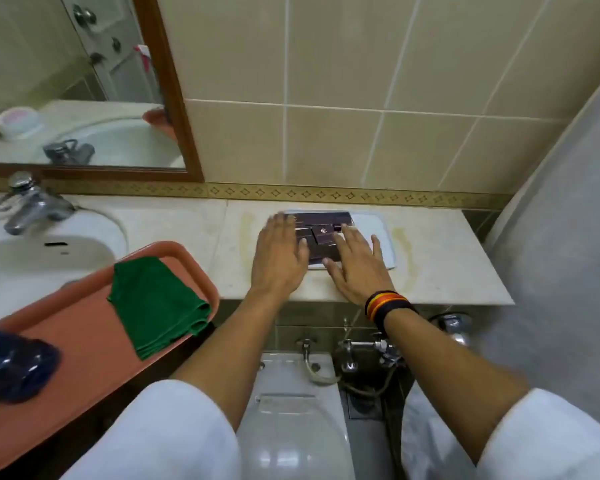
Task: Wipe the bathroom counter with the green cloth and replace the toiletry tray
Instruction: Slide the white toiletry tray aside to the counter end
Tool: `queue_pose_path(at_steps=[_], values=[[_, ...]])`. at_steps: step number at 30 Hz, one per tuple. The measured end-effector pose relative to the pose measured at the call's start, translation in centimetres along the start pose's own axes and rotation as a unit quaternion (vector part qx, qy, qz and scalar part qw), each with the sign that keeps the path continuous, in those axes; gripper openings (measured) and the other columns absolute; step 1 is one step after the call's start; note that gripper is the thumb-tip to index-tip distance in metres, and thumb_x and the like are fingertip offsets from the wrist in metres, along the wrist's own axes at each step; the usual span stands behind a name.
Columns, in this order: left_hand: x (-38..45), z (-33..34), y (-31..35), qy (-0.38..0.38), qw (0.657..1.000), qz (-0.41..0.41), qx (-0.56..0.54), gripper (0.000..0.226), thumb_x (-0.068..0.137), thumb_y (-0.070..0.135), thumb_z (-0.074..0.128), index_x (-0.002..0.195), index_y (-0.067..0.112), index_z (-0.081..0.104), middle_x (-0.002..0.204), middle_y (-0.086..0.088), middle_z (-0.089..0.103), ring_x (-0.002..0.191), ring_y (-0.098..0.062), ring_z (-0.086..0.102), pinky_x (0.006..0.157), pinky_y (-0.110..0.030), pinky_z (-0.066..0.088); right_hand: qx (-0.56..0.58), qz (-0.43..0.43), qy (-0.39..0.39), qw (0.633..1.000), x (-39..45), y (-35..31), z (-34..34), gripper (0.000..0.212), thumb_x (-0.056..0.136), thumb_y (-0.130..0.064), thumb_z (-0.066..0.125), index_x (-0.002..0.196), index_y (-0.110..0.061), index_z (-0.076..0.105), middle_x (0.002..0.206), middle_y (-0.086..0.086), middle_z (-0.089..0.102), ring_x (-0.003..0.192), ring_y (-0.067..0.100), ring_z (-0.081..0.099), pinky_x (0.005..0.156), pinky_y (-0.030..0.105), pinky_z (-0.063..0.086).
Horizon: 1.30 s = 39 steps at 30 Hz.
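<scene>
A white toiletry tray (378, 233) with dark boxes (321, 233) on it sits on the beige counter (440, 258), close to the back wall. My left hand (279, 258) hovers flat over the tray's left end, fingers spread. Over the tray's middle and front edge lies my right hand (355, 265), also flat and spread, with a striped wristband. Neither hand grips anything. The folded green cloth (156, 303) lies on an orange serving tray (84, 341) to the left, apart from both hands.
A white sink (32, 251) with a chrome tap (32, 202) is at the left, under a wood-framed mirror (174, 91). A dark blue object (14, 365) rests on the orange tray. Below the counter are a toilet (291, 427) and pipe valves (361, 351).
</scene>
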<state>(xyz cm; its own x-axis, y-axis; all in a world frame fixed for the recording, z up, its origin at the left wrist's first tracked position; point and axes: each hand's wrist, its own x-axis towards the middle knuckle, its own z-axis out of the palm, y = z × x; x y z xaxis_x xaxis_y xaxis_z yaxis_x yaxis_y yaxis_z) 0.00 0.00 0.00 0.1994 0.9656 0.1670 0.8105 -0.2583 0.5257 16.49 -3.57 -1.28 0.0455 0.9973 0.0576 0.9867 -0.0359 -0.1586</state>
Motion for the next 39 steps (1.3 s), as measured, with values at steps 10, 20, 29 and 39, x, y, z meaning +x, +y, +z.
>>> queue_pose_path(at_steps=[10,20,29,39], values=[[6.1,4.8,0.8,0.033,0.930,-0.337,-0.141,0.047,0.105,0.035,0.044,0.132,-0.001,0.056,0.138,-0.023,0.057,0.129,-0.040,0.053,0.107,-0.049,0.045,0.115,0.294,-0.034,0.948,7.1,9.7,0.3,0.033,0.097,-0.015,0.055,0.125,0.001,0.060,0.130,0.023,0.061,0.120,0.041,0.058,0.097,0.041,0.049],[9.9,5.3,4.1,0.063,0.913,-0.380,-0.131,0.057,0.101,0.048,0.039,0.132,0.005,0.060,0.138,-0.020,0.057,0.131,-0.039,0.047,0.112,-0.052,0.040,0.354,0.381,0.034,0.854,4.0,14.7,-0.1,0.006,0.082,-0.002,0.062,0.082,-0.003,0.068,0.087,0.014,0.068,0.089,0.035,0.065,0.074,0.029,0.047],[14.9,11.5,18.3,-0.078,0.990,-0.076,-0.094,0.045,0.099,0.036,0.043,0.130,0.009,0.063,0.134,-0.020,0.059,0.130,-0.040,0.049,0.113,-0.052,0.038,0.653,0.498,0.145,0.552,-8.0,22.0,-1.7,0.023,0.079,0.012,0.078,0.098,0.004,0.067,0.088,0.018,0.075,0.065,0.023,0.077,0.055,0.027,0.062],[18.4,21.8,24.7,-0.235,0.966,0.027,-0.109,0.051,0.100,0.033,0.045,0.147,0.014,0.053,0.150,-0.017,0.054,0.143,-0.037,0.043,0.118,-0.050,0.036,0.654,0.511,0.235,0.505,-10.1,25.9,0.2,0.037,0.080,0.009,0.079,0.113,0.013,0.065,0.101,0.025,0.075,0.087,0.031,0.075,0.057,0.023,0.061]])
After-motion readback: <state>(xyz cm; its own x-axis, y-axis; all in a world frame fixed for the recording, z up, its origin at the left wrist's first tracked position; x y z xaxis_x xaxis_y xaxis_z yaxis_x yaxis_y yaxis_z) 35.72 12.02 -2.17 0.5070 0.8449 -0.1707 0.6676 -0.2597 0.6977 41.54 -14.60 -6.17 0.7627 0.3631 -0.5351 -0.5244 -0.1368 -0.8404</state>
